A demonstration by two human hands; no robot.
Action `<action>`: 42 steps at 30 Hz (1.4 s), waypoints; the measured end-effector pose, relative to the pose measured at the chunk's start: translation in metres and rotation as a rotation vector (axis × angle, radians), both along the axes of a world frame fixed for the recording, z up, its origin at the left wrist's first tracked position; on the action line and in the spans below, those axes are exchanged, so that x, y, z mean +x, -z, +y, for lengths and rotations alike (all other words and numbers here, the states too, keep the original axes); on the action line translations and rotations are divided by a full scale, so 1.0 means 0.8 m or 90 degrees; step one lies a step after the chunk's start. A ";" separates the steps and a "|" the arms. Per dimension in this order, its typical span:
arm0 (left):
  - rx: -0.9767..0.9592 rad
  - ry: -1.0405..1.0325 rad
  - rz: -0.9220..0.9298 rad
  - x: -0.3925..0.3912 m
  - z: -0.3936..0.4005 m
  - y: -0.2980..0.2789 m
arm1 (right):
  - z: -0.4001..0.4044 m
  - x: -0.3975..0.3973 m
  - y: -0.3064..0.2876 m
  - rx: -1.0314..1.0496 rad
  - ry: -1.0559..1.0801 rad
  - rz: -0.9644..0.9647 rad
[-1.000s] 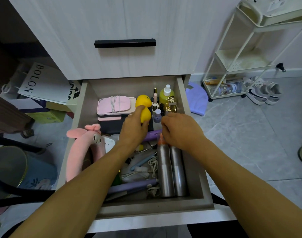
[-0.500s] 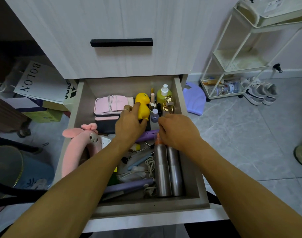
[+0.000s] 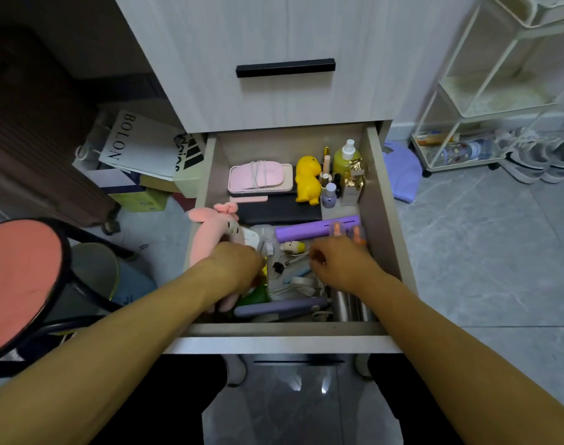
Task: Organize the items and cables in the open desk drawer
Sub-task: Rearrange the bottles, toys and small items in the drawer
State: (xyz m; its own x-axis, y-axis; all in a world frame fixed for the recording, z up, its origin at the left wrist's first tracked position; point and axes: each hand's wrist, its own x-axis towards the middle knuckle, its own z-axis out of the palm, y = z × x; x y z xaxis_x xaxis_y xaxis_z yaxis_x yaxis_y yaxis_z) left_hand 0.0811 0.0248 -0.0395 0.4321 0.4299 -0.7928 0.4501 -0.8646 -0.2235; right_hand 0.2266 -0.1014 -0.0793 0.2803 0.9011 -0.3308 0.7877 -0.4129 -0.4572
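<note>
In the open drawer [image 3: 381,200], the tangled white cable [image 3: 295,285] lies mid-front between both hands, left hand [image 3: 235,268] and right hand [image 3: 337,263] curled knuckles-up, grip unclear, so lifting the cable free of the purple tube [image 3: 316,229] first seems wisest.

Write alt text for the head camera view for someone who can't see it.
Two bare hands reach into the open desk drawer: the left hand beside a pink plush toy, the right hand over tangled cables. At the back stand a yellow toy duck and small bottles.
</note>
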 end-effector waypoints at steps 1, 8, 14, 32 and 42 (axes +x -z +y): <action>-0.007 0.029 0.033 -0.001 0.000 0.000 | -0.002 -0.003 0.000 -0.001 -0.003 -0.001; -0.115 -0.039 -0.082 -0.016 0.003 0.035 | 0.000 -0.006 0.006 -0.022 -0.025 -0.008; -0.169 -0.118 -0.145 -0.019 0.005 0.045 | -0.003 -0.009 0.012 -0.011 -0.006 0.068; -0.531 -0.961 -0.572 -0.013 -0.016 0.026 | -0.003 -0.009 0.003 0.189 0.103 0.319; -0.057 -0.093 -0.623 0.000 -0.015 0.034 | -0.002 0.004 -0.008 0.134 0.352 0.593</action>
